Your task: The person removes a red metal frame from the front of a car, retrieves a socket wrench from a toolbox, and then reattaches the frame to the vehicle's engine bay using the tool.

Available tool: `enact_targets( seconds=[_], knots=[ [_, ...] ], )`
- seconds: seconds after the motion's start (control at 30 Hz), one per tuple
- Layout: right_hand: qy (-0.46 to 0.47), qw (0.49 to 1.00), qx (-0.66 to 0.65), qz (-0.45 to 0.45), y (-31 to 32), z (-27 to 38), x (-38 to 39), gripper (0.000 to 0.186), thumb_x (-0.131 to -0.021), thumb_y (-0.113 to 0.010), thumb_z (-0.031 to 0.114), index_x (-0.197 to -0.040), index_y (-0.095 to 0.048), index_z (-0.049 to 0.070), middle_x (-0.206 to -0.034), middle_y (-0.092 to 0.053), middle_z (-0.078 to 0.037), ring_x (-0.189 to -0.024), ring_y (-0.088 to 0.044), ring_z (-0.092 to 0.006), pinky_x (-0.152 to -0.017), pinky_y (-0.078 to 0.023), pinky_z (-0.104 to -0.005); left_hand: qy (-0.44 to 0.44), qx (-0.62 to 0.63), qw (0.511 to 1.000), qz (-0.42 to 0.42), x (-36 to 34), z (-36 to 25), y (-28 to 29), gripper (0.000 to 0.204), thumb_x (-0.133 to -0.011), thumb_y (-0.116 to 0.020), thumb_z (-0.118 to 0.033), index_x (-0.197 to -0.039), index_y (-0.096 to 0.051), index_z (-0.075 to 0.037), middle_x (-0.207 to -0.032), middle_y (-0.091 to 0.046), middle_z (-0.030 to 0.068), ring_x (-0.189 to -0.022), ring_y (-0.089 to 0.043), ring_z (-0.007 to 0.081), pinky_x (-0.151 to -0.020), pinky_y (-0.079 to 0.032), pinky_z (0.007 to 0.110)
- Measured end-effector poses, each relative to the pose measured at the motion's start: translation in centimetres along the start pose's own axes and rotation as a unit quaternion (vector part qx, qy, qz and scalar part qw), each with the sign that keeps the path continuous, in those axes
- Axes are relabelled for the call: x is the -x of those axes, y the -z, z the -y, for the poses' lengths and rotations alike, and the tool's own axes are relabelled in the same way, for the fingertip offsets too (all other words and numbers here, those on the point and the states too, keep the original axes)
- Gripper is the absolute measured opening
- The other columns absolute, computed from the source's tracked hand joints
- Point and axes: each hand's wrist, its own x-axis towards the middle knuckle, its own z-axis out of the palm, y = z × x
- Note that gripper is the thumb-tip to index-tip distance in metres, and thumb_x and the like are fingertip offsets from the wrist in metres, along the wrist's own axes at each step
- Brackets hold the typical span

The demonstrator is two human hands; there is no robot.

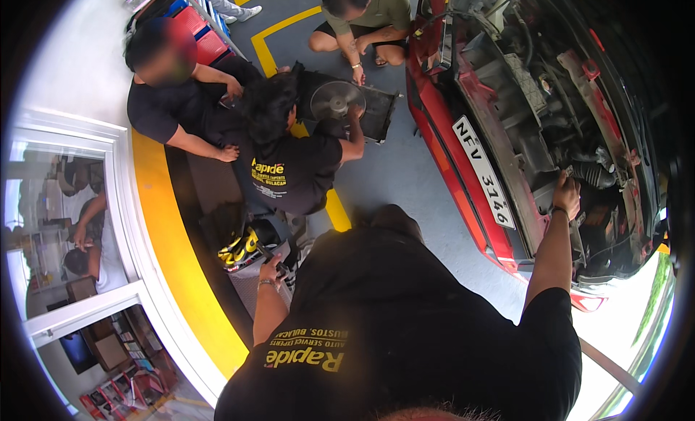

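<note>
My right hand [567, 195] reaches into the open engine bay [528, 95] of a red car [447, 175]. Its fingers are closed near a black ribbed hose [597, 175]; what they pinch is too small to make out. Low on the left, my left hand [271, 269] is closed around a small dark thing that I cannot make out. Just beyond that hand lie yellow-and-black gloves [242, 247] on a pile of things. The car's front faces me, with a white licence plate [483, 171] on its bumper.
A crouching person in black [289, 146] handles a radiator with a round fan [337, 101]. Another person in black [170, 95] sits at the left; one in olive [373, 23] squats beyond. A yellow-edged step [163, 218] and glazed door frame [137, 276] bound the left.
</note>
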Motion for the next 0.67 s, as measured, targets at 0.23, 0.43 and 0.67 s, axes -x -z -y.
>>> enact_targets(
  seconds=[0.23, 0.43, 0.67],
  knots=[
    [0.025, 1.0, 0.0, -0.018, 0.0, 0.2, -0.5, 0.056, -0.102, -0.041, 0.058, -0.101, -0.069, 0.01, -0.112, -0.066, -0.019, -0.094, -0.067, -0.0433, -0.076, -0.054, -0.0569, -0.031, -0.061, 0.997, -0.042, 0.2, -1.6, -0.1, 0.049, -0.073, -0.09, -0.03, -0.107, -0.064, -0.007, -0.102, -0.063, 0.0093, -0.089, -0.065, 0.0323, -0.084, -0.054, 0.062],
    [-0.038, 0.998, 0.027, 0.032, 1.2, 0.9, 0.5, 0.057, -0.101, -0.036, 0.063, -0.105, -0.067, 0.016, -0.116, -0.065, -0.015, -0.098, -0.067, -0.0435, -0.078, -0.053, -0.0586, -0.13, -0.074, 0.988, -0.035, 2.6, -3.8, -1.6, 0.079, -0.068, -0.092, -0.028, -0.13, -0.053, 0.002, -0.118, -0.065, 0.0134, -0.099, -0.068, 0.0274, -0.072, -0.058, 0.049],
    [-0.037, 0.998, 0.043, 0.038, 1.3, 1.0, 0.3, 0.056, -0.099, -0.04, 0.063, -0.103, -0.069, 0.016, -0.116, -0.066, -0.014, -0.098, -0.068, -0.0407, -0.078, -0.055, -0.055, -0.187, -0.181, 0.958, -0.124, -0.5, -2.4, -1.7, 0.081, -0.075, -0.088, -0.023, -0.139, -0.049, 0.007, -0.125, -0.066, 0.0155, -0.104, -0.067, 0.0262, -0.092, -0.053, 0.04]
  ],
)
